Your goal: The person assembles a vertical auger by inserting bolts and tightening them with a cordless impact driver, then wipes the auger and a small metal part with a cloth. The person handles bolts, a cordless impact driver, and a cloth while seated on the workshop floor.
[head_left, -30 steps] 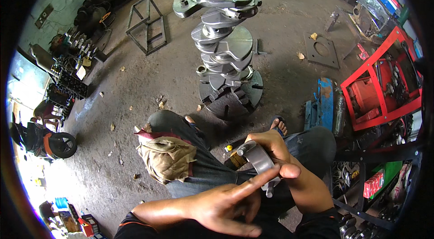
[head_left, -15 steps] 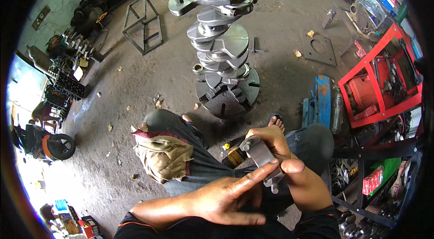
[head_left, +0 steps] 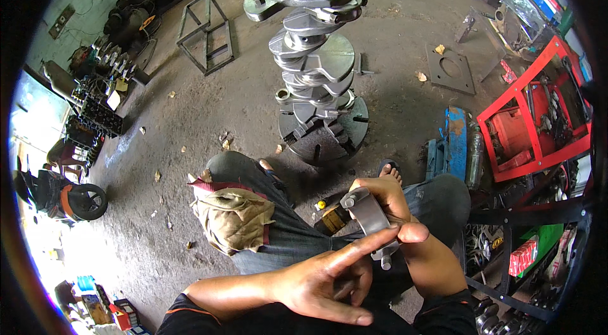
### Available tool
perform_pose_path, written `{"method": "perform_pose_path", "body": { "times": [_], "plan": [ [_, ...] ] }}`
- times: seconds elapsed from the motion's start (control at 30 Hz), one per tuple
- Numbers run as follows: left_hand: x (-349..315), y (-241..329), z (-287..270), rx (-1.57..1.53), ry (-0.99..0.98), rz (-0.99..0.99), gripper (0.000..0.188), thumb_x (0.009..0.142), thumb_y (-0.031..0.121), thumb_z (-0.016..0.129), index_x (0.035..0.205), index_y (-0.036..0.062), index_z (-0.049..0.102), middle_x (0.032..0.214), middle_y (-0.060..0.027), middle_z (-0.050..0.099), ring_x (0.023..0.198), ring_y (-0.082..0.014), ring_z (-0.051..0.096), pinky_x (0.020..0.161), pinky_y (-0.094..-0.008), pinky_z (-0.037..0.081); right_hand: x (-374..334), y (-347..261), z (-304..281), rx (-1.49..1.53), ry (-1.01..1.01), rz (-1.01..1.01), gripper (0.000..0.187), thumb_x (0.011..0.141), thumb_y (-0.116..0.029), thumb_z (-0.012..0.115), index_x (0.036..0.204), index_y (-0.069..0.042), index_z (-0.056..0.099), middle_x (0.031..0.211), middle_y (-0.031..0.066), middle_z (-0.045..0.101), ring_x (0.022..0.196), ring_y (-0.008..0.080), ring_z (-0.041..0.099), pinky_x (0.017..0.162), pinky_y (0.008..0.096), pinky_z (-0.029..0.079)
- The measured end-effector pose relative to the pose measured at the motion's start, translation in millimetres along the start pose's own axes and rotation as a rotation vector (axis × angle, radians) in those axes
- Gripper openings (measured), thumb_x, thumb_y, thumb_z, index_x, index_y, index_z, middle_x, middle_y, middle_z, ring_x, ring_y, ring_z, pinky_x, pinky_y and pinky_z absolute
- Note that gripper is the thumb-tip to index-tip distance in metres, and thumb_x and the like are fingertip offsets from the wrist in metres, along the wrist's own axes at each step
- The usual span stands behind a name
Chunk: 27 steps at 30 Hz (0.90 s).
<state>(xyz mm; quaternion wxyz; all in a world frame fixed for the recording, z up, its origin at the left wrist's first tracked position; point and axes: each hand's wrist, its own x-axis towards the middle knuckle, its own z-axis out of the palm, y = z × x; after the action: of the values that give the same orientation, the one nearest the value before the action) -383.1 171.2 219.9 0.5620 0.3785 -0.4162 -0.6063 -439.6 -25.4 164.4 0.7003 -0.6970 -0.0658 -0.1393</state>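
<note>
My right hand (head_left: pixel 387 201) is closed around a curved steel bearing cap (head_left: pixel 367 213) with a bolt at each end, held above my lap. My left hand (head_left: pixel 313 283) reaches in from the left, its index finger stretched out so the tip meets the lower part of the cap near my right thumb. The left thumb points away from the other fingers, which are loosely bent and hold nothing. Over my left thigh lies a beige cloth (head_left: pixel 233 218) with a dark red edge. Between my legs is a yellow-and-black object (head_left: pixel 330 218), partly hidden behind the cap.
Ahead, a large crankshaft (head_left: pixel 316 59) stands upright on a round slotted base (head_left: pixel 326 139). To the right are a blue metal piece (head_left: pixel 455 142) and a red frame (head_left: pixel 535 145). A rectangular metal frame (head_left: pixel 208 34) and a plate with a hole (head_left: pixel 451 72) lie on the floor.
My left index fingertip has shifted slightly right along the cap, and the left thumb has dropped lower. The right hand keeps its grip. The whole view has shifted a little.
</note>
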Motion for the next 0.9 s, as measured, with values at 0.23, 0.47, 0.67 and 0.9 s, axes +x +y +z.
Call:
{"method": "perform_pose_path", "body": {
  "times": [0.23,0.47,0.67,0.9],
  "plan": [
    [17.8,1.1,-33.4,0.984,0.215,0.299,0.093,0.07,0.011,0.087,0.151,0.0101,0.041,0.098,-0.0161,0.069,0.078,-0.0332,0.069,0.068,-0.0399,0.056,3.1,3.3,1.5,-0.154,0.045,-0.035,0.089,0.078,-0.086,0.051,0.092,0.001,0.058,0.071,0.0107,0.059,0.063,0.0234,0.063,0.057,0.0352,0.046],
    [15.6,20.8,-62.3,1.553,0.435,0.281,0.086,0.072,0.024,0.084,0.149,0.0179,0.047,0.074,-0.0031,0.059,0.059,-0.022,0.06,0.056,-0.0369,0.049,5.4,2.4,9.8,-0.074,0.071,-0.025,0.116,0.076,-0.097,0.013,0.105,0.004,0.062,0.085,0.0149,0.069,0.077,0.0322,0.072,0.066,0.0376,0.053],
    [8.4,25.9,-55.8,1.262,0.402,0.376,0.083,0.076,0.024,0.085,0.148,0.0072,0.046,0.078,-0.0053,0.064,0.06,-0.0235,0.061,0.058,-0.0355,0.049,7.8,-2.1,8.1,-0.017,0.077,0.057,0.119,0.073,-0.099,0.013,0.102,0.005,0.062,0.081,0.0118,0.069,0.075,0.0224,0.069,0.064,0.0359,0.051],
    [15.3,23.1,-61.2,1.311,0.3,0.134,0.085,0.07,0.015,0.087,0.146,0.0085,0.049,0.102,-0.0148,0.069,0.084,-0.0339,0.07,0.07,-0.0394,0.056,5.5,0.4,9.4,-0.029,0.111,0.064,0.126,0.071,-0.099,0.005,0.107,0.007,0.062,0.083,0.0129,0.069,0.079,0.0213,0.067,0.067,0.0361,0.051]
  ]
}}
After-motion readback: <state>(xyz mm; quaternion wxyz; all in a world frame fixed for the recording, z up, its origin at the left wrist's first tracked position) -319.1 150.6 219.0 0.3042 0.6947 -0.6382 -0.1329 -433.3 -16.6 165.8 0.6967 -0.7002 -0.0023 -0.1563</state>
